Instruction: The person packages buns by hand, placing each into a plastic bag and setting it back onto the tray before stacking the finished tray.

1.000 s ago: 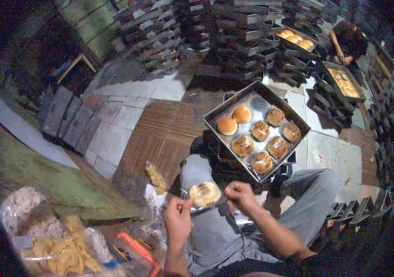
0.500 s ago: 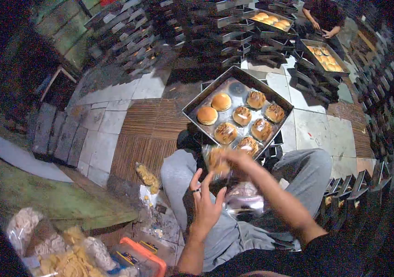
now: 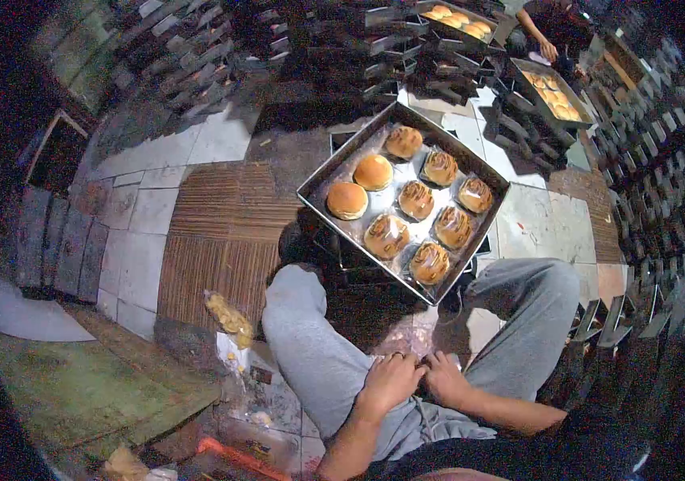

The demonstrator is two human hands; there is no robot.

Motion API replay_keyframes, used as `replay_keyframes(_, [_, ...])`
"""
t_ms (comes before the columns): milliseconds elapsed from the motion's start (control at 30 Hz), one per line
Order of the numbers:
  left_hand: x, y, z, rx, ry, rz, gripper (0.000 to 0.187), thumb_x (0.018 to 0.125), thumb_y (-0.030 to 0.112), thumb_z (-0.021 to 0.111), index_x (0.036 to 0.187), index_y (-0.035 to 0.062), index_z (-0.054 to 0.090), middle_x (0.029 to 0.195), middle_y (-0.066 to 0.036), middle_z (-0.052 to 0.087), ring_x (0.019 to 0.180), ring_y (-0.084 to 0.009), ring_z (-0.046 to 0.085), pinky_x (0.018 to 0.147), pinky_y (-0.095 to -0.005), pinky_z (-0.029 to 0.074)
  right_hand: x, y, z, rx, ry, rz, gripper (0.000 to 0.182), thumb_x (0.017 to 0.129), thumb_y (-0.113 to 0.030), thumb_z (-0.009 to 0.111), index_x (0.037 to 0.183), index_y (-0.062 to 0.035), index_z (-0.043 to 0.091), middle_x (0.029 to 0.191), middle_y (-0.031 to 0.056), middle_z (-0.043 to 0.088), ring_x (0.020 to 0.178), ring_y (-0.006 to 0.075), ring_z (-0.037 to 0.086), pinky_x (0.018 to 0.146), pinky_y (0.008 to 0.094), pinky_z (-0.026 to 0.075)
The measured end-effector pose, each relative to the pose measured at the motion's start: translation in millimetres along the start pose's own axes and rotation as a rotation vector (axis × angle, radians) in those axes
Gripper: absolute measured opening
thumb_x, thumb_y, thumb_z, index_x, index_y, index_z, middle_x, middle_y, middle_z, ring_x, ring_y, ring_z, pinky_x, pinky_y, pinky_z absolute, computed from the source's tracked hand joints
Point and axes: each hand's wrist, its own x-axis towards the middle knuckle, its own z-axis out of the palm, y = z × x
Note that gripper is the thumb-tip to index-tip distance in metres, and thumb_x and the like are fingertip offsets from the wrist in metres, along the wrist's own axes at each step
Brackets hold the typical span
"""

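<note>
My left hand [image 3: 393, 383] and my right hand [image 3: 444, 378] are close together over my lap, fingers bent inward. Both grip the near edge of a clear plastic bag [image 3: 413, 335], which extends forward between my knees; the fingertips are partly hidden. Just beyond sits a square metal tray [image 3: 342, 239], turned cornerwise to me. Two plain golden buns, one of them a smooth round bun [image 3: 347, 200], lie at its left. Several buns with brown streaked topping [image 3: 415, 200] fill the rest, and shiny clear plastic shows around most of these.
A co-worker's hand [image 3: 548, 52] is at the far right behind another bun tray [image 3: 587, 122]. A further bun tray [image 3: 430, 16] stands at the back. Stacked dark trays [image 3: 655, 200] line the right side. A bag of yellowish food [image 3: 228, 319] lies left of my leg, near a green tabletop [image 3: 78, 393].
My hands have drawn back from the tray to my lap. The bagged bun near my right hand is gone from there, and a topped bun now fills the tray's far corner spot.
</note>
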Motion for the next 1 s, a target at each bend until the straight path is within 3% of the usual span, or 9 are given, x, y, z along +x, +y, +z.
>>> replay_keyframes(100, [2, 4, -2, -0.081, -0.077, -0.045, 0.044, 0.102, 0.039, 0.053, 0.118, -0.0012, 0.062, 0.104, -0.030, 0.070, 0.098, -0.0475, 0.067, 0.087, -0.0556, 0.052, -1, -15, -55, 0.148, 0.122, -0.058, 0.028, 0.086, -0.013, 0.064, 0.111, 0.0005, 0.067, 0.091, 0.0223, 0.067, 0.101, 0.0415, 0.063, 0.089, 0.0525, 0.049])
replay_keyframes(200, [3, 2, -3, -0.159, -0.114, -0.105, 0.045, 0.103, 0.042, 0.051, 0.122, 0.0025, 0.062, 0.104, -0.030, 0.070, 0.096, -0.0493, 0.067, 0.086, -0.0559, 0.052, -13, -9, -58, 0.554, -0.096, 0.007, 0.027, 0.085, -0.008, 0.060, 0.109, -0.0020, 0.069, 0.116, 0.0229, 0.065, 0.116, 0.0428, 0.056, 0.094, 0.0609, 0.043])
replay_keyframes(300, [3, 10, 7, -0.182, -0.166, -0.158, 0.044, 0.103, 0.043, 0.053, 0.130, 0.0088, 0.059, 0.109, -0.025, 0.071, 0.107, -0.0480, 0.065, 0.093, -0.0540, 0.050, -24, 13, -32, 0.271, -0.083, -0.324, 0.025, 0.084, -0.007, 0.059, 0.105, -0.0024, 0.070, 0.115, 0.0243, 0.065, 0.114, 0.0442, 0.057, 0.096, 0.0570, 0.044])
replay_keyframes(367, [2, 6, 23, -0.127, 0.171, 0.072, 0.046, 0.100, 0.037, 0.061, 0.138, 0.0105, 0.055, 0.114, -0.019, 0.071, 0.121, -0.0434, 0.058, 0.104, -0.0513, 0.044, -13, 20, -38, 0.364, 0.166, -0.275, 0.026, 0.076, -0.005, 0.066, 0.100, -0.0056, 0.076, 0.106, 0.0199, 0.065, 0.104, 0.0404, 0.058, 0.095, 0.0483, 0.043])
replay_keyframes(433, [6, 21, 7, -0.328, 0.380, 0.150, 0.045, 0.093, 0.031, 0.071, 0.133, 0.0109, 0.062, 0.119, -0.013, 0.071, 0.130, -0.0387, 0.052, 0.109, -0.0490, 0.037, 4, 35, -108, 0.529, 0.243, -0.122, 0.031, 0.076, -0.014, 0.070, 0.104, -0.0010, 0.071, 0.104, 0.0193, 0.062, 0.108, 0.0407, 0.059, 0.090, 0.0507, 0.047])
replay_keyframes(533, [20, 0, 0, -0.322, 0.160, -0.107, 0.022, 0.083, 0.019, 0.076, 0.102, 0.0076, 0.077, 0.101, -0.009, 0.074, 0.112, -0.0308, 0.062, 0.100, -0.0480, 0.043, 13, 43, -177, 0.617, 0.336, -0.324, 0.031, 0.074, -0.016, 0.076, 0.101, -0.0034, 0.072, 0.089, 0.0180, 0.061, 0.085, 0.0417, 0.063, 0.074, 0.0482, 0.053])
replay_keyframes(733, [15, 62, -89, 0.379, 0.369, 0.348, 0.034, 0.072, 0.018, 0.082, 0.104, 0.0128, 0.073, 0.098, -0.004, 0.073, 0.103, -0.0240, 0.063, 0.110, -0.0520, 0.035, -18, 22, -177, 0.789, 0.330, -0.392, 0.041, 0.086, -0.016, 0.073, 0.125, -0.0031, 0.067, 0.113, 0.0196, 0.071, 0.097, 0.0378, 0.069, 0.088, 0.0430, 0.056])
replay_keyframes(833, [12, 68, -87, 0.559, 0.370, 0.439, 0.043, 0.070, 0.018, 0.082, 0.111, 0.0148, 0.071, 0.104, -0.003, 0.072, 0.107, -0.0238, 0.061, 0.112, -0.0590, 0.032, -25, 17, -157, 0.367, 0.470, -0.476, 0.049, 0.086, -0.015, 0.074, 0.132, -0.0032, 0.062, 0.121, 0.0196, 0.067, 0.109, 0.0387, 0.064, 0.097, 0.0448, 0.052])
replay_keyframes(1000, [13, 68, -69, 0.679, 0.347, 0.456, 0.025, 0.087, 0.013, 0.060, 0.110, 0.0088, 0.070, 0.116, -0.008, 0.070, 0.117, -0.0259, 0.060, 0.111, -0.0566, 0.033, -37, 3, -161, 0.476, 0.432, -0.239, 0.049, 0.086, -0.012, 0.074, 0.132, -0.0002, 0.060, 0.122, 0.0203, 0.066, 0.115, 0.0388, 0.061, 0.100, 0.0462, 0.050])
